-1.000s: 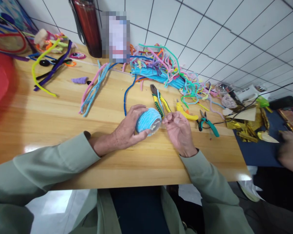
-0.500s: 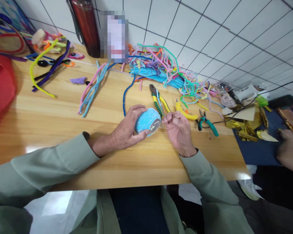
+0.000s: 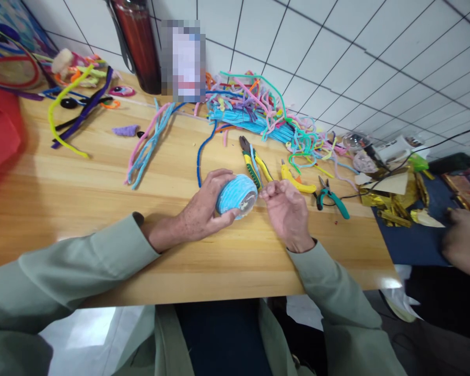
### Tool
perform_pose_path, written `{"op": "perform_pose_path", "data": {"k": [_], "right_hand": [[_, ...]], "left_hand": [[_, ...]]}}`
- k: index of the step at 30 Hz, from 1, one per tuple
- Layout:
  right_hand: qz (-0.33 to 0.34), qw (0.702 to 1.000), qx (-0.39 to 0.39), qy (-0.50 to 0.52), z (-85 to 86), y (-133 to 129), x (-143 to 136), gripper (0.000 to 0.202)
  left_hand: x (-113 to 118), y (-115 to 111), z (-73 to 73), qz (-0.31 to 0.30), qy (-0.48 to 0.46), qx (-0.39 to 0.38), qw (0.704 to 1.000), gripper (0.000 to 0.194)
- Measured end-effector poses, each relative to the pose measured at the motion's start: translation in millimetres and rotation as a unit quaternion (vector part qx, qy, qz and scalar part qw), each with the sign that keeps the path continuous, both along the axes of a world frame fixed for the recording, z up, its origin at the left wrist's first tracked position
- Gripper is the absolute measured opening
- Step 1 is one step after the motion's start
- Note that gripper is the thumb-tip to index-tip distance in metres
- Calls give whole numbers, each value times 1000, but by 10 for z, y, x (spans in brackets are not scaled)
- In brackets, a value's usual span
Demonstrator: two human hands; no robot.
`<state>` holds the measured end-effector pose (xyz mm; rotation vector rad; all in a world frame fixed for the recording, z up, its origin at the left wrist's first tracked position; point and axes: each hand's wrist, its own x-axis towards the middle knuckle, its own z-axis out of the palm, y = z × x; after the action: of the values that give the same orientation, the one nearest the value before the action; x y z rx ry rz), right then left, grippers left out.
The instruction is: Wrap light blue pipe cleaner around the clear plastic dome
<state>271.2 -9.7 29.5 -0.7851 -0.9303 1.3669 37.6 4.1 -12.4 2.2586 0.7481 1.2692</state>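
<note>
Fuzzy blue ball (image 3: 235, 194) sits cupped in left hand (image 3: 203, 209) on glossy wooden table (image 3: 82, 193).

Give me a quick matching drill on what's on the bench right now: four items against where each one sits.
Items:
1. blue ball
2. teal pliers
3. red flask
4. yellow pipe cleaner

Places:
A. far left of the table
B. in the left hand
C. by the wall, upright
D. right of the yellow cutter

Pairs: 1-B, 2-D, 3-C, 4-A
</note>
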Motion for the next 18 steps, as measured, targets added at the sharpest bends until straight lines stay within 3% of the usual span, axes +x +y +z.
{"op": "perform_pose_path", "data": {"k": [18], "right_hand": [[-10,1000,-15,-16,-9,-10,0,28]], "left_hand": [[1,3,6,0,-5,-5,1000,67]]}}
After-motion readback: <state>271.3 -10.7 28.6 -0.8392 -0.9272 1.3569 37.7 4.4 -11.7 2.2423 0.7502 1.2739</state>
